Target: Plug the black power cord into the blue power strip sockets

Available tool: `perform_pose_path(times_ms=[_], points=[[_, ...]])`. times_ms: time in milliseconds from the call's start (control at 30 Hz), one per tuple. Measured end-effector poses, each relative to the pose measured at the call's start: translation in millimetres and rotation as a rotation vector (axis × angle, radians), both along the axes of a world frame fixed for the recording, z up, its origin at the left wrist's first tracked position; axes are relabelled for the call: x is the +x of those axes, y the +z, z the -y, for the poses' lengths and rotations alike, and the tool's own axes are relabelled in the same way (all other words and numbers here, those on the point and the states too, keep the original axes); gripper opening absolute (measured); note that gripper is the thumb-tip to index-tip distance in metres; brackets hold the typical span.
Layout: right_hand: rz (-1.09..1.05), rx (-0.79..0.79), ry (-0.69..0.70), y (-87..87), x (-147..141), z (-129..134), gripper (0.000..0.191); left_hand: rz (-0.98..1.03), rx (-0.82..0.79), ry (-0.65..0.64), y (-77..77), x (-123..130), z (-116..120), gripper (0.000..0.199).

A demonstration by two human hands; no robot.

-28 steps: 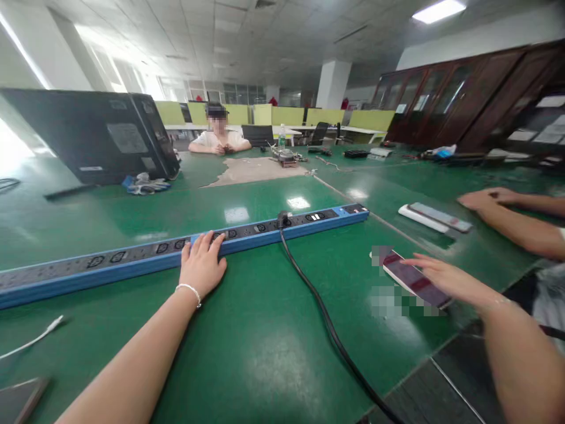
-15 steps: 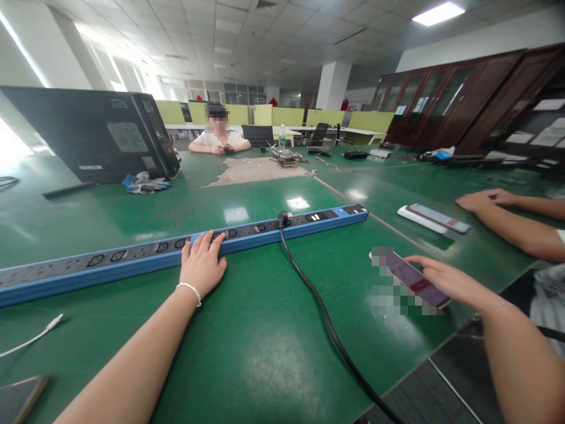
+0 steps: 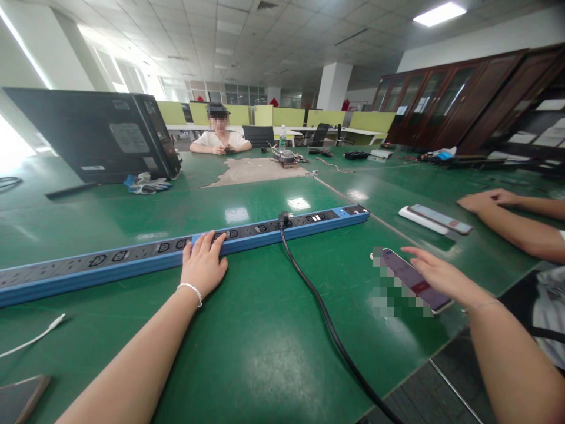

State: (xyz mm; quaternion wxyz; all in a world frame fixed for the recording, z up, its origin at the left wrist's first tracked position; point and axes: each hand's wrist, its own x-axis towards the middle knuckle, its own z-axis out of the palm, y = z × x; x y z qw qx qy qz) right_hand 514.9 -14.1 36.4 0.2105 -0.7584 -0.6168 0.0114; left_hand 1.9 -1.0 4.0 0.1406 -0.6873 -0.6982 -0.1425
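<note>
My left hand [image 3: 203,265], fingers spread, rests on top of a long blue-and-black power strip [image 3: 258,231] that lies across the table. A black plug [image 3: 283,219] stands in one socket of the strip, and its thick black cable [image 3: 320,300] runs down toward the near edge. To the right, my right hand [image 3: 441,277] is over a phone [image 3: 412,280] lying on the tabletop. Its index finger is stretched out above the screen, and the other fingers are partly hidden. Part of the phone is pixelated.
The green table [image 3: 273,353] holds a white cable [image 3: 39,338], a dark device [image 3: 22,400], a computer case [image 3: 110,138], gloves [image 3: 148,184] and another phone [image 3: 441,218] on a white box. One person [image 3: 220,138] sits opposite; another person's arms [image 3: 507,218] rest at right.
My right hand has lifted from the phone's edge, its index finger now extended over the screen. My left hand stays on the power strip.
</note>
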Motion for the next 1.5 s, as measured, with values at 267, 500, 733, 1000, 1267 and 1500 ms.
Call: perform_pose_path(times_ms=[267, 500, 733, 1000, 1267, 1500], points=[[0.003, 0.154, 0.563, -7.1, -145.3, -15.7, 0.045, -0.012, 0.005, -0.002, 0.1, -0.6, 0.2, 0.055], [0.091, 0.044, 0.519, 20.9, -281.2, -48.6, 0.055, 0.001, 0.004, 0.018, -0.2, 0.5, -0.5, 0.055], [0.02, 0.007, 0.402, 15.7, -320.9, -86.0, 0.032, 0.009, 0.003, 0.015, -0.5, 1.9, -0.1, 0.056], [-0.216, 0.111, 0.27, 10.8, -302.4, -95.9, 0.047, 0.019, -0.001, 0.031, -0.2, 2.8, -0.9, 0.055], [-0.327, -0.043, 0.22, 25.5, -272.0, -120.2, 0.048, 0.009, 0.015, 0.027, -0.6, 2.6, -0.2, 0.055], [-0.171, 0.007, 0.327, 27.6, -272.6, -113.0, 0.037, 0.011, 0.002, 0.028, 0.1, 2.9, -0.1, 0.056]])
